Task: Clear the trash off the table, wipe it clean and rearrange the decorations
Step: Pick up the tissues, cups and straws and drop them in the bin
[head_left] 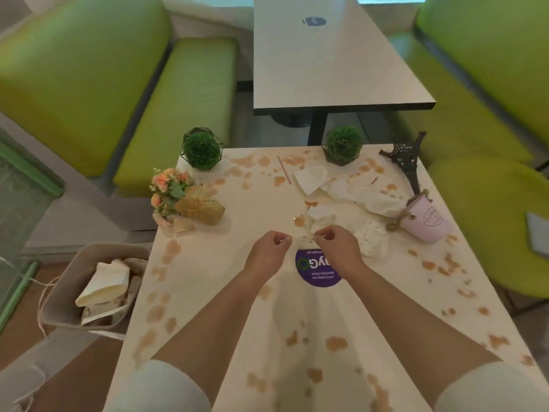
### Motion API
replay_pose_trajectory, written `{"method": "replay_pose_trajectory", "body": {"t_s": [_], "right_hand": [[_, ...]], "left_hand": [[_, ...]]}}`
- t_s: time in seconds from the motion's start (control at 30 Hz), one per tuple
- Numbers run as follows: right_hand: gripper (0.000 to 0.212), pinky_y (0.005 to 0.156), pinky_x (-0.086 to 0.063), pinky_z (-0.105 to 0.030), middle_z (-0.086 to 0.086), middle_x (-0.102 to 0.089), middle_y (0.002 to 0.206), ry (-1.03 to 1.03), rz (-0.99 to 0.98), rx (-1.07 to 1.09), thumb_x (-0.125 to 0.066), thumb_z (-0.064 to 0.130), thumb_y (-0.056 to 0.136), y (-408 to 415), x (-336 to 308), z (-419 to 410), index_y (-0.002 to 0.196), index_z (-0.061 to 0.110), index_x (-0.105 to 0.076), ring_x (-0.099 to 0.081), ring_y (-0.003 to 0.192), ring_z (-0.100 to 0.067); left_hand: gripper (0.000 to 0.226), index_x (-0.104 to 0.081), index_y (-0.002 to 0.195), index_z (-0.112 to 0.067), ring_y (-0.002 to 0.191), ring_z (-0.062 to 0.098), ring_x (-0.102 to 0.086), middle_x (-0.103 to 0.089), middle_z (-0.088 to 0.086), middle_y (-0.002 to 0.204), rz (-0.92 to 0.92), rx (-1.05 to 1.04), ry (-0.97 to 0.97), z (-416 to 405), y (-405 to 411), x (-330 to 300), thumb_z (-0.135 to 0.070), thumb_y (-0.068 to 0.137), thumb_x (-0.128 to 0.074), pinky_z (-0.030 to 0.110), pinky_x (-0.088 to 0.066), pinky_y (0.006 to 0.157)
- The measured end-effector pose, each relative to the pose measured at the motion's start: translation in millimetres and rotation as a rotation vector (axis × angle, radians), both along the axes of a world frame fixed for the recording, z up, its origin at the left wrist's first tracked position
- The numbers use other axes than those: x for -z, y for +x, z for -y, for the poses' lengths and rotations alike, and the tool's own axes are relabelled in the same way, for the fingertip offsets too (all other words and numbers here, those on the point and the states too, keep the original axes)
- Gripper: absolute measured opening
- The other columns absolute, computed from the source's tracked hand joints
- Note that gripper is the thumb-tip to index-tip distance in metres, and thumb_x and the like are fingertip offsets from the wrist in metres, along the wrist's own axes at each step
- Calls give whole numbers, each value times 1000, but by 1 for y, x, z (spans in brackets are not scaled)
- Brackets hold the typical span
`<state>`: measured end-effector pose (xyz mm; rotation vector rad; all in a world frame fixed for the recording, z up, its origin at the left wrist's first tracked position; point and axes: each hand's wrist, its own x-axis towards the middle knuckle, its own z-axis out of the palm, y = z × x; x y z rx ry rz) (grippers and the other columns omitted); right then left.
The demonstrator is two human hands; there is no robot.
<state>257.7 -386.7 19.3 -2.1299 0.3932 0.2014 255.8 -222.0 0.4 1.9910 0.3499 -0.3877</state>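
The white table (225,281) is spotted with brown spill stains. My left hand (269,251) and right hand (334,245) sit close together above a purple round sticker (318,270). Both have curled fingers and seem to pinch a small thin paper scrap (304,237) between them. Crumpled napkins (371,197) and a dotted paper (372,239) lie right of my hands, and a pink straw (283,169) lies farther back. Two green ball plants (202,150) (343,145) stand at the far edge. A dark tower model (405,162) leans, and a pink pot (424,221) and a flower bouquet (178,194) lie on their sides.
A grey bin (59,298) holding paper trash stands on the floor by the table's left edge. Green bench seats (178,114) flank both sides, with a green stool (490,221) at the right. Another table (332,63) stands beyond the far edge.
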Motion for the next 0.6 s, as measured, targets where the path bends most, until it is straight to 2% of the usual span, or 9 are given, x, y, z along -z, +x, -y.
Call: {"method": "replay_pose_trajectory", "body": {"t_s": [0.13, 0.23, 0.33, 0.4, 0.5, 0.6], "right_hand": [[19, 71, -45, -26, -1, -59, 105, -177, 41, -82, -60, 13, 91, 26, 12, 38, 109, 16, -65, -58, 92, -16], [35, 79, -50, -34, -2, -52, 118, -361, 69, -233, -55, 5, 90, 49, 20, 55, 121, 20, -61, -49, 112, -21], [59, 94, -41, -33, -2, -49, 129, -596, 134, -432, -51, 0, 85, 67, 27, 63, 137, 28, -49, -39, 118, -23], [67, 97, -32, -36, -1, -48, 133, -716, 140, -529, -49, 4, 86, 76, 31, 65, 144, 36, -39, -37, 119, -25], [64, 95, -26, -39, 2, -50, 133, -814, 122, -630, -49, 10, 90, 83, 42, 67, 144, 42, -37, -36, 120, -25], [51, 92, -25, -37, 6, -55, 125, -858, 154, -667, -54, 15, 91, 85, 48, 71, 134, 40, -49, -38, 117, -23]], "left_hand": [[14, -61, 100, -28, 96, 17, -63, -66, -6, 106, -36, -6, 15, 29, 9, 7, -38, 96, -53, 37, -51, 89], [15, -60, 104, -28, 95, 15, -64, -66, -7, 107, -47, -19, 24, 45, 16, 14, -37, 97, -51, 35, -52, 87], [15, -61, 103, -29, 92, 13, -65, -65, -9, 106, -56, -47, 23, 55, 23, 21, -38, 97, -51, 35, -55, 86], [14, -60, 102, -30, 91, 11, -64, -65, -9, 106, -54, -62, 18, 60, 25, 25, -39, 97, -51, 36, -55, 85], [17, -61, 105, -29, 90, 10, -63, -65, -11, 104, -59, -93, 30, 64, 29, 27, -39, 97, -50, 37, -56, 85], [18, -61, 106, -28, 89, 10, -63, -64, -11, 103, -64, -115, 45, 67, 30, 26, -39, 97, -50, 37, -55, 85]]}}
